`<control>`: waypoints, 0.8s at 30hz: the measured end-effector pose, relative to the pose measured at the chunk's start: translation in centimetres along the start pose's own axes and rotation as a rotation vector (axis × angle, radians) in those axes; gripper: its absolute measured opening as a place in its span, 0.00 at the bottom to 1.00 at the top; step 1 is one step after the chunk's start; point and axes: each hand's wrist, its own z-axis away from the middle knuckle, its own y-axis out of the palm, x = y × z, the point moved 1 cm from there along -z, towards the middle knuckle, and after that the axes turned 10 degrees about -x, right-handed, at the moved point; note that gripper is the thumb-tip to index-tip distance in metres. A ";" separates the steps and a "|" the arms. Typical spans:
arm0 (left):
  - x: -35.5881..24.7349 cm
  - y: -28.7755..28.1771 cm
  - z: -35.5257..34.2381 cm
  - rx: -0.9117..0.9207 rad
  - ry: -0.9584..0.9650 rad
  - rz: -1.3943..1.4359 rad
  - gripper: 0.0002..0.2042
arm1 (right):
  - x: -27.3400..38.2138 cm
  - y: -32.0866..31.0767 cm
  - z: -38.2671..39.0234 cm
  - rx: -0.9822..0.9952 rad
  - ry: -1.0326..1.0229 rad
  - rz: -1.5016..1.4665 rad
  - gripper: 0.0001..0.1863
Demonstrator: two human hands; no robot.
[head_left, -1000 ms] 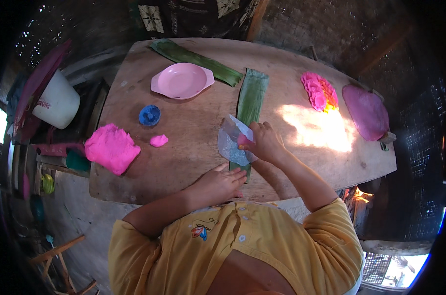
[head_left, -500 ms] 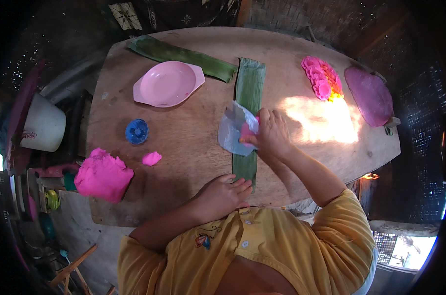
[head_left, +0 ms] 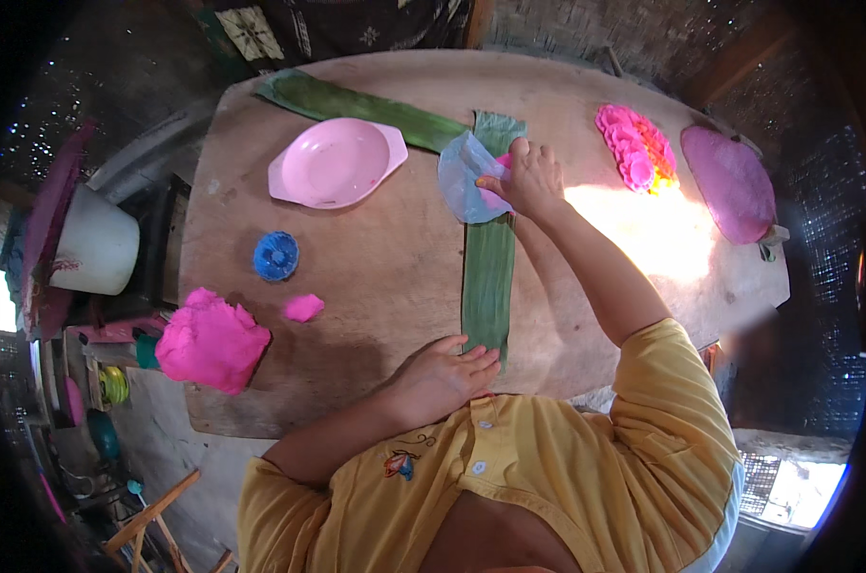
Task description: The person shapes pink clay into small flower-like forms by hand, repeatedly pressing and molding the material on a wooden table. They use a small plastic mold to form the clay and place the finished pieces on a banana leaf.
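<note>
Standing well to the left of the left grip, past the edge of the wooden surface, a whitish round bucket is showing its smooth side. Nearer, left of the left grip, a large, rough-edged mound of bright pink dough is resting on the surface. Beyond that grip and to its left, a small blue fluted cup is sitting apart from a small bright pink lump. Left of the right grip, a pale pink oval dish with two flat handles is lying bare inside, and a long green leaf strip is slanting behind it.

The left grip is lying open and flattened, its fingers spreading over the near end of a second, lengthwise green leaf strip. Beyond it, above that strip's far half, the right grip is closing on a crumpled, translucent plastic sheet, with a pink piece showing beside the thumb; how far the fingers are wrapping it I cannot tell.

Right of the right grip, a ruffled cluster of pink and orange pieces is lying beyond a bright sunlit patch. Farthest right, a flat purplish-pink oval slab is resting by the surface's edge.
</note>
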 end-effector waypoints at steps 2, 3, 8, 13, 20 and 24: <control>-0.1 0.0 0.0 0.031 0.018 -0.042 0.17 | 0.0 0.2 -1.0 0.043 0.067 0.046 0.38; -0.2 0.0 0.0 0.017 0.023 -0.062 0.18 | 0.0 0.1 -1.5 0.013 0.080 0.047 0.38; -0.4 0.0 0.0 -0.032 -0.006 -0.057 0.19 | -0.1 -2.0 -1.7 0.090 0.112 -0.253 0.36; -0.3 0.0 0.1 -0.077 -0.008 -0.031 0.18 | 0.5 -4.5 4.9 0.495 0.039 -0.465 0.36; -0.4 0.1 -0.1 -0.100 -0.025 -0.018 0.15 | 0.9 -3.9 8.4 -0.006 -0.415 -0.089 0.36; -0.3 0.2 -0.1 -0.075 -0.037 -0.005 0.15 | 0.2 -2.5 5.2 -0.067 -0.407 -0.040 0.35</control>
